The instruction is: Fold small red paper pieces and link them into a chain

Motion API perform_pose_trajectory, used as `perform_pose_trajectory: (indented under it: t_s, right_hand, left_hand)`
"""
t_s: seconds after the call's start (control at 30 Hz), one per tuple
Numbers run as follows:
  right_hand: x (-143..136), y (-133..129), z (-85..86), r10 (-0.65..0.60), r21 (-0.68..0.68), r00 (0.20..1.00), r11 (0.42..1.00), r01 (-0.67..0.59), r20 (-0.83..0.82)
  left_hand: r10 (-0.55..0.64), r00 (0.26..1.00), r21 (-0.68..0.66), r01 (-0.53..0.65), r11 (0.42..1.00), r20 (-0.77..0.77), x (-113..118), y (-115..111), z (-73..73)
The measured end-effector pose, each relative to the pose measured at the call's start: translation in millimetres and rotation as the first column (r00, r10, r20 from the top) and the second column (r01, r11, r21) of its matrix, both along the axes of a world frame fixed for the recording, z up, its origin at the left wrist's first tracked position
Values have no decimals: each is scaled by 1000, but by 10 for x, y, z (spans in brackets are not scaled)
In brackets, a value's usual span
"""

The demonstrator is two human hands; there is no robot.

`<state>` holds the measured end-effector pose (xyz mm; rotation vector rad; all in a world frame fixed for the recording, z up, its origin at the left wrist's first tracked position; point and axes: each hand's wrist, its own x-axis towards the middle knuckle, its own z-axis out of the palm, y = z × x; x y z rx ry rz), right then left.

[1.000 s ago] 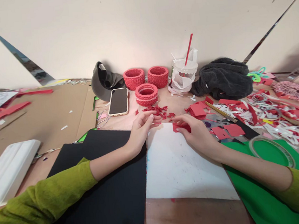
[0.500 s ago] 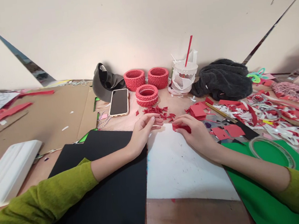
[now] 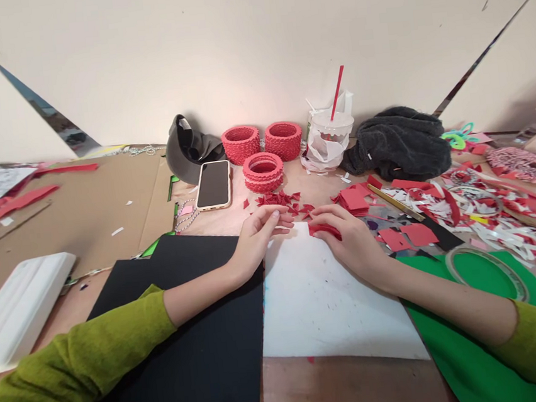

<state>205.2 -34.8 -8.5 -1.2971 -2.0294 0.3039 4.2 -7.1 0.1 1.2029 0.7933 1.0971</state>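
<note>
My right hand (image 3: pixel 344 231) has its thumb and fingers closed on a small piece of red paper (image 3: pixel 322 228), above the top of a white sheet (image 3: pixel 329 302). To its left, my left hand (image 3: pixel 262 230) has its fingers stretched out with the thumb lying near them; nothing shows in it. Just beyond my hands lies a pile of small folded red paper pieces (image 3: pixel 277 198). Behind that pile stands a ring built of folded red paper (image 3: pixel 263 173), with two taller red rings (image 3: pixel 240 145) at the back. Square red paper slips (image 3: pixel 354 200) lie stacked right of the pile.
Black card (image 3: pixel 183 361) lies at left, green card (image 3: pixel 470 333) with a tape roll (image 3: pixel 450 272) at right. A phone (image 3: pixel 213 185), a cap (image 3: pixel 187 149), a cup with straw (image 3: pixel 330 132) and dark cloth (image 3: pixel 395 144) stand behind. Paper scraps (image 3: pixel 482 212) cover the right side.
Hardly anything differs. Both hands keep almost the same place and pose, and the red paper stays in my right fingers.
</note>
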Motion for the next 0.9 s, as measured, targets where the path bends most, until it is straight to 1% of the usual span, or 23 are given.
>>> perform_pose_trajectory:
  t_s: [0.17,0.27,0.37,0.5,0.6,0.7,0.77,0.83,0.9]
  right_hand:
    - [-23,-16,28,-9,69,1000,998,10,-15]
    - [-43,-34,48,-1,126,998,992,9,-65]
    - [-58,-53,61,19,139,991,990,-1,-131]
    - [-72,-85,69,94,147,973,987,-64,-210]
    - [-85,-109,80,158,151,961,981,-126,-229]
    - [-100,-120,101,162,114,953,984,-136,-257]
    - [-107,-116,118,124,57,945,992,-112,-302]
    - [-111,-106,136,53,-38,931,997,-71,-361]
    - [-111,-93,150,-12,-170,909,983,-65,-416]
  left_hand:
    - [-15,1000,-6,15,1000,-5,3,-6,9]
    - [-59,997,26,61,998,-47,2,-3,1]
    - [-114,989,69,121,990,-96,1,-4,-14]
    - [-180,973,111,196,974,-141,7,-22,-22]
    - [-236,961,89,250,964,-143,16,-38,-26]
    - [-246,961,51,254,966,-125,18,-38,-38]
    - [-219,967,58,227,972,-129,12,-26,-41]
    - [-169,974,75,181,981,-148,2,-10,-32]
    - [-126,976,82,142,986,-175,-7,3,-12]
